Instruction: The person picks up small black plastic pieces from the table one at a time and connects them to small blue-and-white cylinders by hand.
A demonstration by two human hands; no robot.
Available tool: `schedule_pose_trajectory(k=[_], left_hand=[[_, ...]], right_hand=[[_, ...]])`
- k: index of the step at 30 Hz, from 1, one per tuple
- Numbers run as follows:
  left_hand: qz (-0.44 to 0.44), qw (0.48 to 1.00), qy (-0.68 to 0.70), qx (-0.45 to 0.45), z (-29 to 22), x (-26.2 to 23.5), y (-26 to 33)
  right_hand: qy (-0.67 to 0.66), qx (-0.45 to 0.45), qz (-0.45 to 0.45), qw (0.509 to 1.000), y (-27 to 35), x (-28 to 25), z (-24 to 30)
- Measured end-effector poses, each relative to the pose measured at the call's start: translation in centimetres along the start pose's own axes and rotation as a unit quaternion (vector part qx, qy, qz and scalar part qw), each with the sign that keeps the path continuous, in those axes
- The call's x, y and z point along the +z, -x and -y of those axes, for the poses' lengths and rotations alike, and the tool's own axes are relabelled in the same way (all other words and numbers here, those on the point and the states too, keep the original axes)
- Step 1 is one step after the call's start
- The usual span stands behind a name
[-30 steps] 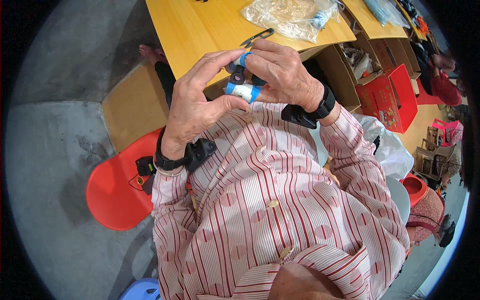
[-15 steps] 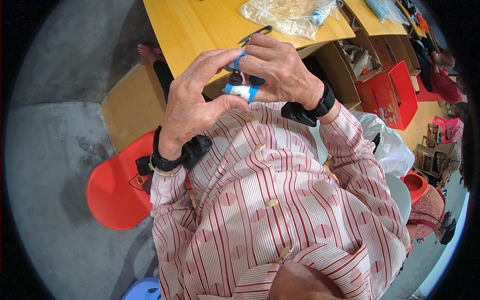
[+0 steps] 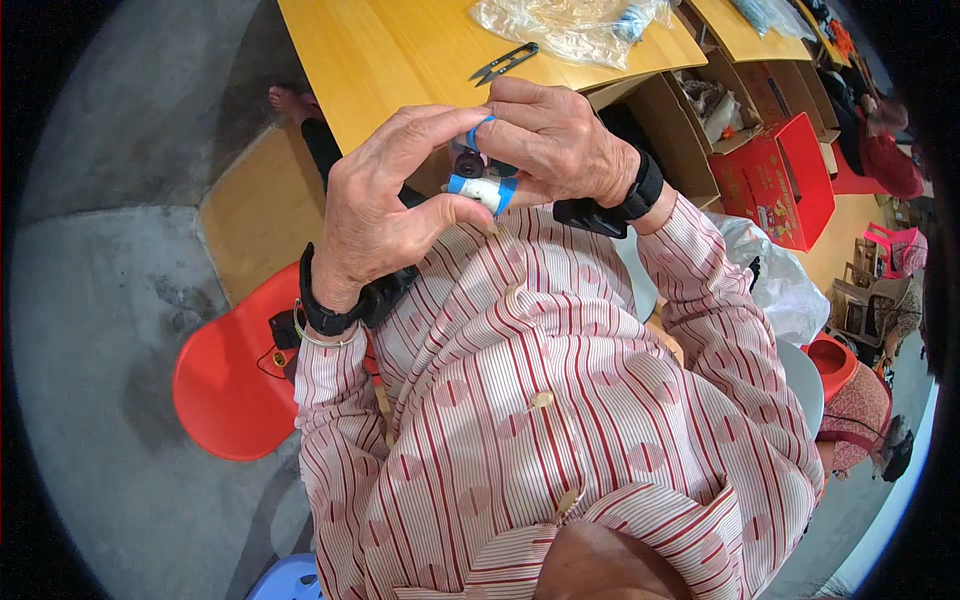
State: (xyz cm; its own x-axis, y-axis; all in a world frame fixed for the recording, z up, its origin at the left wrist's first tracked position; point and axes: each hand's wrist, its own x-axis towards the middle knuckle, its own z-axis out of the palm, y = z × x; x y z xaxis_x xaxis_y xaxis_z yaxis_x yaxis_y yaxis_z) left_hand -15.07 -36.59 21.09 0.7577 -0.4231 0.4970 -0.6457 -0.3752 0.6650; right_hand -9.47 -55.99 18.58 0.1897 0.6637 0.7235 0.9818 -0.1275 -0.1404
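Note:
My left hand [image 3: 385,190] and my right hand [image 3: 560,140] meet above my lap, just before the table edge. The left thumb and index finger curve round to the right hand's fingertips. A white wrap with blue edges [image 3: 483,190] lies along the right thumb, and a blue band [image 3: 478,132] sits at the fingertips above it. Between them shows a small dark round piece [image 3: 468,164], whose kind I cannot make out. Both hands are closed around this spot, and the fingers partly hide what they hold. Black thread snips [image 3: 504,64] lie on the table beyond.
Clear plastic bags [image 3: 570,30] lie on the yellow table [image 3: 380,60]. Cardboard boxes [image 3: 672,135] and a red box [image 3: 775,185] stand at the right, near a white plastic bag [image 3: 785,285]. A red stool [image 3: 235,370] is at my left. Other people sit at the far right.
Both hands stay together with small finger shifts; the right hand has moved slightly down. The thread snips show more fully now, beyond the fingers.

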Motion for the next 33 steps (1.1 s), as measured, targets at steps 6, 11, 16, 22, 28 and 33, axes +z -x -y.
schedule_pose_trajectory(k=[6,11,16,22,28,33], left_hand=[[0.004,1.0,-0.015,0.021,0.0,-0.2,0.1],[-0.006,0.999,-0.016,0.032,0.0,0.1,0.1],[-0.014,0.999,-0.035,0.037,0.4,0.8,-0.1],[0.005,0.997,-0.011,-0.077,0.6,1.4,0.0],[0.058,0.987,-0.002,-0.148,4.0,1.3,0.6],[0.068,0.974,0.028,-0.216,8.1,0.4,-0.4]], right_hand=[[-0.013,-0.008,0.012,1.0,-0.3,-0.3,0.4],[-0.012,-0.006,0.017,1.0,-0.4,-0.6,0.3],[0.016,0.001,0.025,1.0,0.3,-0.6,-0.5],[0.081,0.076,0.041,0.993,1.9,-2.3,-0.7],[0.204,0.248,0.024,0.947,9.3,-5.5,-3.8],[0.276,0.425,0.083,0.858,16.5,-8.7,-5.7]])
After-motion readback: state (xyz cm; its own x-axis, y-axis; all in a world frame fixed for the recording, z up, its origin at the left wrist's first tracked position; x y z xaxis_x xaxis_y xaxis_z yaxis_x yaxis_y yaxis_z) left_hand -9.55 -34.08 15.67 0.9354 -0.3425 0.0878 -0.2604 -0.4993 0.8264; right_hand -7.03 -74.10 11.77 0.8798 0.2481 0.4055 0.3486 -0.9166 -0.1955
